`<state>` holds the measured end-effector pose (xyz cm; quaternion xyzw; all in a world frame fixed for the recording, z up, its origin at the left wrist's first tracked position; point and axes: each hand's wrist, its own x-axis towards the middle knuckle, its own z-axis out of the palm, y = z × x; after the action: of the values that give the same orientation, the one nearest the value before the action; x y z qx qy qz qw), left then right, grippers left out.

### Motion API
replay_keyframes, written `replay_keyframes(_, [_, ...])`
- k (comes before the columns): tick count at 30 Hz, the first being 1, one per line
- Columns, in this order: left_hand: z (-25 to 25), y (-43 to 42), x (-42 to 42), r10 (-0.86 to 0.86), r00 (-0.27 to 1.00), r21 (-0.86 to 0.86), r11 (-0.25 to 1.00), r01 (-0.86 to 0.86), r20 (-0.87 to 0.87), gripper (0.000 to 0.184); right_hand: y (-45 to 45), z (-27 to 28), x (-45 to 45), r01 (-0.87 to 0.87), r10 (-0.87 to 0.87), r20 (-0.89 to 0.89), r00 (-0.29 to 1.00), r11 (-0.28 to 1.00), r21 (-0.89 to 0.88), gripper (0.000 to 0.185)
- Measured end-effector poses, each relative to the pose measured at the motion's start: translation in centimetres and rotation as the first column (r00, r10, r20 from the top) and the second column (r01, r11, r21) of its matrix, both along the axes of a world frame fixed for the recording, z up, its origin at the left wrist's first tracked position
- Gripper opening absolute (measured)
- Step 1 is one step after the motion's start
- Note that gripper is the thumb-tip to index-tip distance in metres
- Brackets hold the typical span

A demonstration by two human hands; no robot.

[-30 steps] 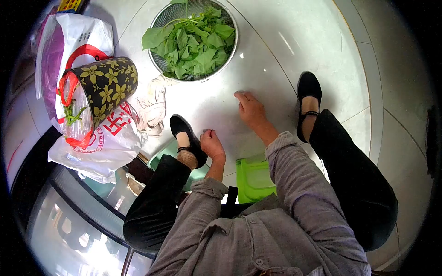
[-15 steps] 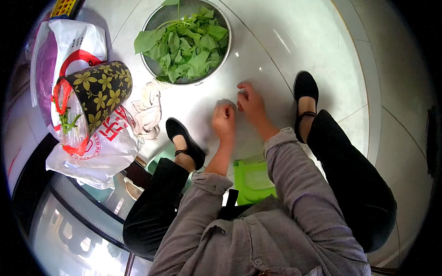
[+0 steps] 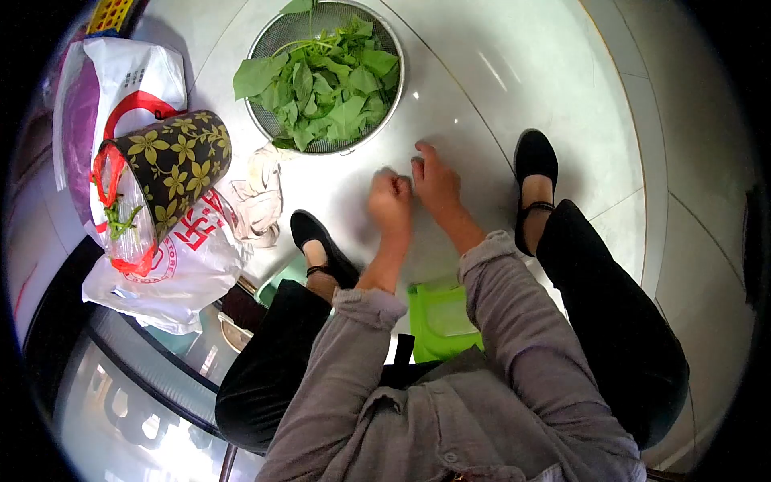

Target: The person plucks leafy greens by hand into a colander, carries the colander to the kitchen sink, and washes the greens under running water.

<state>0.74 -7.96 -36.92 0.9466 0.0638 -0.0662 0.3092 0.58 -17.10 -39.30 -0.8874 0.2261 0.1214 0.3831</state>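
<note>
My left hand (image 3: 390,199) is curled into a loose fist above the pale floor, between my feet. Whatever its fingers may hold is hidden. Close beside it is my right hand (image 3: 436,183), with one finger stretched forward and the thumb side turned toward the left hand; nothing shows in it. Ahead of both hands stands a round metal mesh strainer (image 3: 397,95), heaped with green leaves (image 3: 325,88) and some stems. A few leaves stick out past its left rim.
A black bin with yellow flowers (image 3: 178,157) lies tipped at the left, lined with plastic and holding green stems. White plastic bags (image 3: 148,289) and a beige cloth (image 3: 259,197) surround it. A green plastic stool (image 3: 438,321) is beneath me, between my black shoes (image 3: 321,245).
My right hand's fingers have straightened somewhat and lifted slightly forward. The left hand stays curled in nearly the same place. Strainer, bin and bags have not moved.
</note>
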Motion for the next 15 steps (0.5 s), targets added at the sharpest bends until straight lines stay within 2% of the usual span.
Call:
replay_keyframes(2, [-1.5, 2.0, -2.6, 0.204, 0.977, -0.138, 0.968, -0.211, -0.063, 0.004, -0.2, 0.3, 0.6, -0.044, 0.045, 0.005, 0.999, 0.997, -0.056, 0.030])
replay_keyframes(3, [-0.8, 2.3, -3.0, 0.275, 0.955, -0.065, 0.957, -0.283, -0.116, 0.005, -0.1, 0.5, 0.5, -0.071, 0.071, 0.000, 0.997, 0.994, -0.079, 0.031])
replay_keyframes(6, [-0.3, 3.0, -3.3, 0.258, 0.961, -0.034, 0.964, -0.262, -0.099, 0.005, 0.1, -0.5, 0.3, -0.101, 0.118, 0.129, 0.984, 0.986, -0.137, 0.029])
replay_keyframes(9, [-0.7, 2.4, -3.0, 0.212, 0.977, 0.009, 0.977, -0.212, -0.008, 0.004, -0.1, -0.7, 0.7, -0.180, 0.199, 0.071, 0.978, 0.961, -0.208, 0.026])
replay_keyframes(12, [-1.5, 2.3, -2.4, 0.156, 0.985, 0.142, 0.976, -0.165, 0.073, 0.001, 0.3, -1.2, 0.7, -0.216, 0.227, 0.013, 0.974, 0.940, -0.264, 0.024])
replay_keyframes(15, [-1.9, 2.5, -1.9, 0.007, 0.997, 0.257, 0.966, -0.026, 0.076, 0.003, 0.6, -1.5, 0.7, -0.195, 0.217, 0.055, 0.975, 0.943, -0.268, 0.019])
